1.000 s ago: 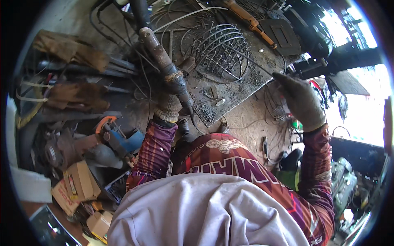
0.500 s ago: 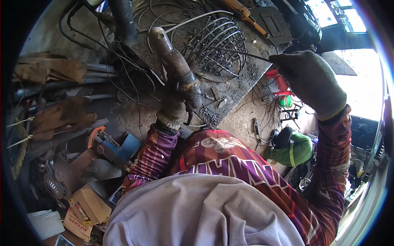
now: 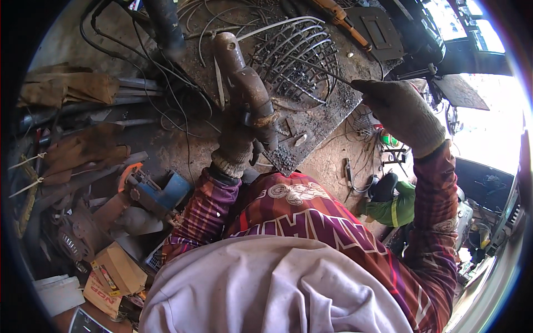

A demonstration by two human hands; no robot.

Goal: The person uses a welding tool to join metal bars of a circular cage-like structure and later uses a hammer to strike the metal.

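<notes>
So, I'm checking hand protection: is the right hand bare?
No, the right hand wears a grey glove with a knitted cuff while holding a thin rod.

Metal wkshp w/ gritty tbl (image 3: 321, 121)

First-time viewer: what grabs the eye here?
Probably the domed lattice of metal bars on the grimy worktop at upper centre. Just left of it, the gloved left hand grips a brown pipe-like tool; to the right, the gloved right hand holds a thin rod pointing over the lattice. Bright daylight glares at the right edge.
</notes>
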